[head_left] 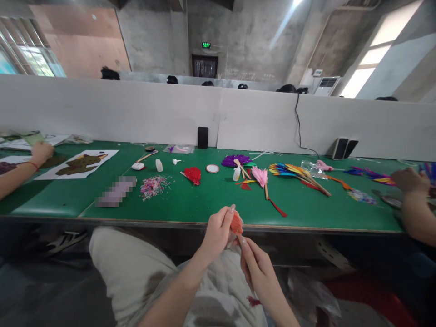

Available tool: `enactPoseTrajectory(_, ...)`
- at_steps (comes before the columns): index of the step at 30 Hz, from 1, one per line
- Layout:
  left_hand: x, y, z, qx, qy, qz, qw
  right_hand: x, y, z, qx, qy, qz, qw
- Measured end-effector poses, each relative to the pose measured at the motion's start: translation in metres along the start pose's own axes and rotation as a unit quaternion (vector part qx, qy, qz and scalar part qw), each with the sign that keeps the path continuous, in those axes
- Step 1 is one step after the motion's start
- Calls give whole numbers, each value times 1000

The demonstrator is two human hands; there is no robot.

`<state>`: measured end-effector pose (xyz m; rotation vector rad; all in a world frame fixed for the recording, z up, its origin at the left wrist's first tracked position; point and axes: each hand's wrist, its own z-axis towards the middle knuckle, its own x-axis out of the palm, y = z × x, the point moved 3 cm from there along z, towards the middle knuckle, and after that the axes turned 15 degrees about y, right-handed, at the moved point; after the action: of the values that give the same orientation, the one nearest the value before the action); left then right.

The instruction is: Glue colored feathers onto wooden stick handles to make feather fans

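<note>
An orange-red feathered fan [236, 223] is held between my two hands, in front of the table's near edge. My left hand [220, 229] pinches its orange head from the left. Lower and to the right, my right hand [255, 261] closes round its thin handle. A dark red tassel [253, 301] hangs below my right hand. On the green table [184, 204] lie a red fan piece [193, 175], a pink fan [260, 176] with a wooden handle, a purple one [236, 160] and a multicoloured one [289, 171].
Pink and white beads [153, 187], small bottles [159, 165] and a round lid [212, 168] lie on the table. A black phone [203, 137] leans on the white partition [153, 113]. Other people's hands are at far left [42, 152] and far right [410, 181].
</note>
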<state>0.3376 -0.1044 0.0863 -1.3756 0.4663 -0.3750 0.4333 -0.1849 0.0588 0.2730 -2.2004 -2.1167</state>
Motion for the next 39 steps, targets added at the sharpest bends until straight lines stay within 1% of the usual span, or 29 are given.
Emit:
enactPoseTrajectory(2,-1,0,0,0,17,-11,1000,-1,2,1,2,-3,3,1000)
enactPoseTrajectory(6,-3,0,-1,1,86,-67,994,-3,3,1,5,-11,10,1000)
enactPoseTrajectory(8,-4,0,-2,-5,109,-89,990,-3,2,1,3,-8,12,1000)
enactPoseTrajectory(10,-4,1,-4,-8,108,-96,990,-2,2,0,1,-1,13,1000)
enactPoseTrajectory(12,-4,1,-5,-7,94,-91,991,-1,1,0,-2,1,14,1000)
enactPoseTrajectory(20,-2,-1,-3,4,42,-33,999,-2,-5,1,4,0,-5,1000)
enactPoseTrajectory(26,-2,3,-1,9,26,15,1000,0,-2,0,13,2,-1,1000)
enactPoseTrajectory(30,-3,4,-1,7,15,27,999,1,1,0,10,3,-4,1000)
enactPoseTrajectory(32,-4,2,-1,3,30,19,999,-1,-1,0,3,-2,-9,1000)
enactPoseTrajectory(37,-6,-5,-5,-14,117,-53,992,-4,-5,1,-1,3,-5,1000)
enactPoseTrajectory(39,-7,-5,-6,-16,126,-71,989,-3,-2,1,-1,9,-7,1000)
